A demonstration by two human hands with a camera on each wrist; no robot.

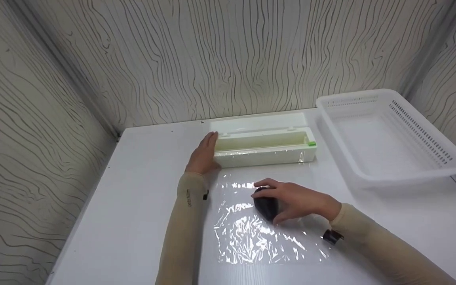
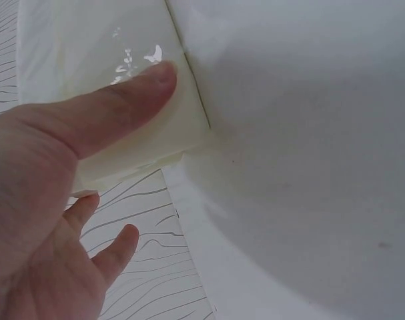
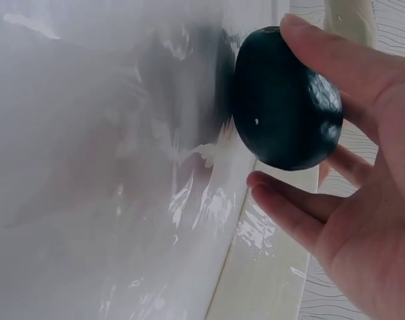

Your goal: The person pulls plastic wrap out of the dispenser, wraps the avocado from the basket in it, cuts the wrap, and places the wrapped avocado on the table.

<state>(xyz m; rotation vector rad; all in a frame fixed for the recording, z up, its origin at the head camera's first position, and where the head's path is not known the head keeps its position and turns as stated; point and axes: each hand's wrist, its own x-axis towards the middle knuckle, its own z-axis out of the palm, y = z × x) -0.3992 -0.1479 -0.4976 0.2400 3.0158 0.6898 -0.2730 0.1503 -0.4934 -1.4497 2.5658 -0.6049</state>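
A white cling film dispenser [image 1: 265, 157] lies near the back of the table with its lid raised. A green cutter [image 1: 312, 143] sits at its right end. My left hand [image 1: 204, 155] grips the left end; in the left wrist view the thumb [image 2: 132, 100] presses on the film-covered front. From the dispenser a sheet of clear cling film [image 1: 247, 237] stretches toward me, wrinkled and shiny. On the film's middle, my right hand [image 1: 293, 200] holds a dark, glossy egg-shaped fruit [image 3: 282, 107] between thumb and fingers.
A white perforated plastic basket [image 1: 350, 158] stands at the right, beside the dispenser. Behind the white table [image 1: 133, 190] rises a wood-grain patterned wall [image 1: 212, 59], with similar walls on both sides.
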